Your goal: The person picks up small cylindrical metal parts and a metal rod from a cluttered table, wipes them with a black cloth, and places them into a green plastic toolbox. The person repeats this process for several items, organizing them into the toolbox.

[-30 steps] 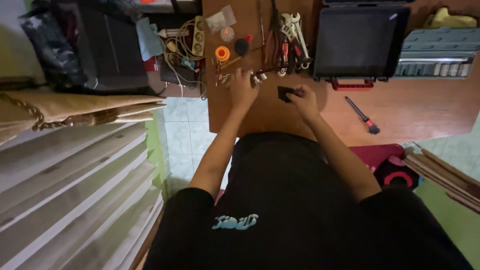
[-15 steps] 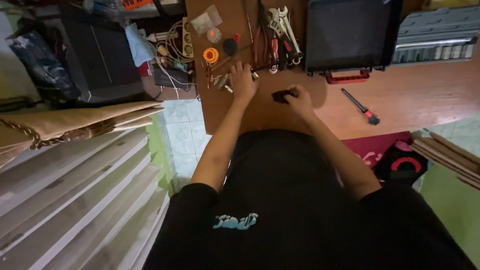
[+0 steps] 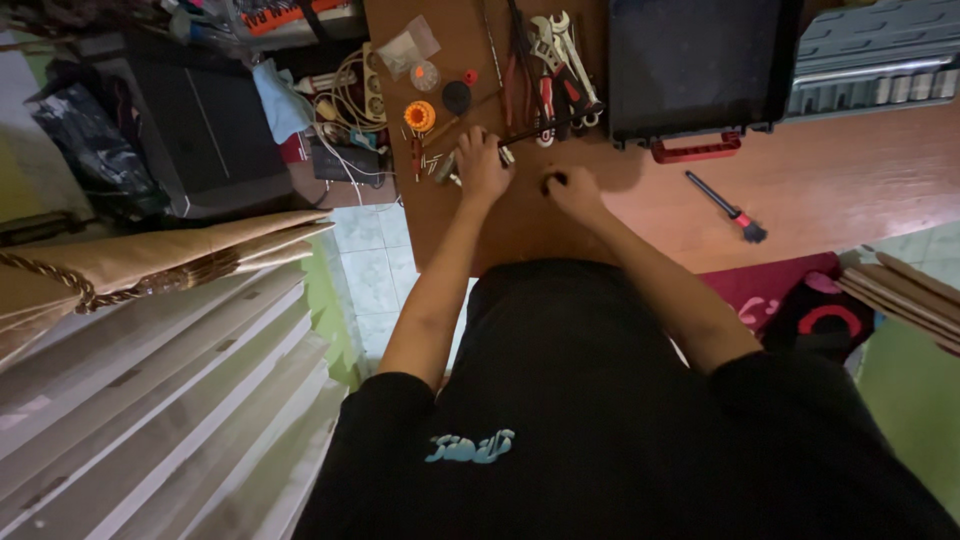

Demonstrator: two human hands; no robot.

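Note:
My left hand (image 3: 483, 163) rests on the brown wooden table (image 3: 640, 225), fingers curled around the end of a thin dark rod-like tool (image 3: 535, 131) that points right toward the wrenches. Small metal bits (image 3: 443, 168) lie just left of it. A short way to the right, my right hand (image 3: 575, 190) is closed over a small black object (image 3: 551, 181), most of which is hidden under the fingers. Both forearms reach forward over my black shirt.
A black case with a red handle (image 3: 695, 150) lies behind the hands, a grey socket tray (image 3: 870, 60) to its right. Wrenches and pliers (image 3: 548, 50), an orange round part (image 3: 419, 115) and a small brush (image 3: 725, 205) lie nearby. A power strip with cables (image 3: 360, 95) sits off the table's left edge.
My left hand has closed on the thin dark tool. My right hand now covers the small black object more. The view has shifted slightly.

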